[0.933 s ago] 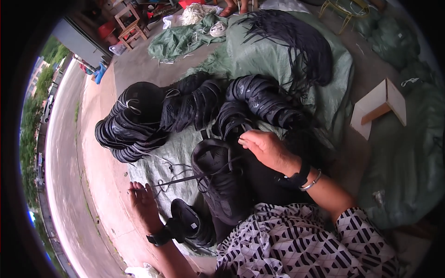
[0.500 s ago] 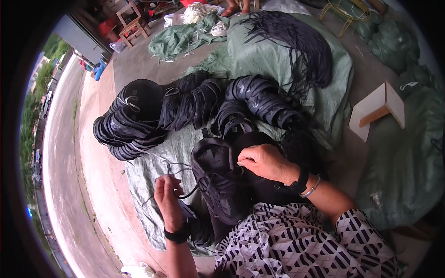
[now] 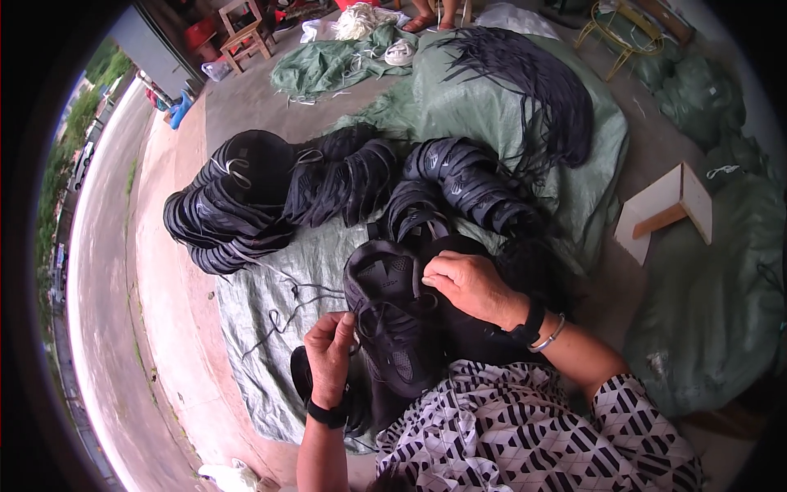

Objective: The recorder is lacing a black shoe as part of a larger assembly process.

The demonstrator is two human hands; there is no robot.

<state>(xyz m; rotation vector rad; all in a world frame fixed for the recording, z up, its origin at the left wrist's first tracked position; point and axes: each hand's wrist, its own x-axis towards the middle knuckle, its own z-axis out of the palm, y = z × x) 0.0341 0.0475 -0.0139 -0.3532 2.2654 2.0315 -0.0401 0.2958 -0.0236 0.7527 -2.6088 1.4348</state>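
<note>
A black shoe upper [image 3: 402, 353] lies on my lap, its opening away from me and its toe toward me, with dark laces crossing its front. My left hand [image 3: 329, 357] is at the shoe's left side, thumb and fingers pinched on a dark shoelace [image 3: 355, 349] that barely shows. Over the right edge of the shoe's opening, my right hand [image 3: 475, 285] is closed in a pinch. What its fingertips hold is hidden. A loose dark lace [image 3: 283, 324] trails across the green sheet to the left.
Rows of stacked black shoe uppers [image 3: 221, 205] lie beyond my lap on a green woven sheet [image 3: 246, 299]. A bundle of dark laces [image 3: 541, 94] rests on a green sack. To the right are an angled white board [image 3: 668, 205] and more green sacks [image 3: 705, 303].
My left hand has moved right and slightly down, up against the shoe's side. The right hand keeps its pinch at the opening. The whole view has shifted a little.
</note>
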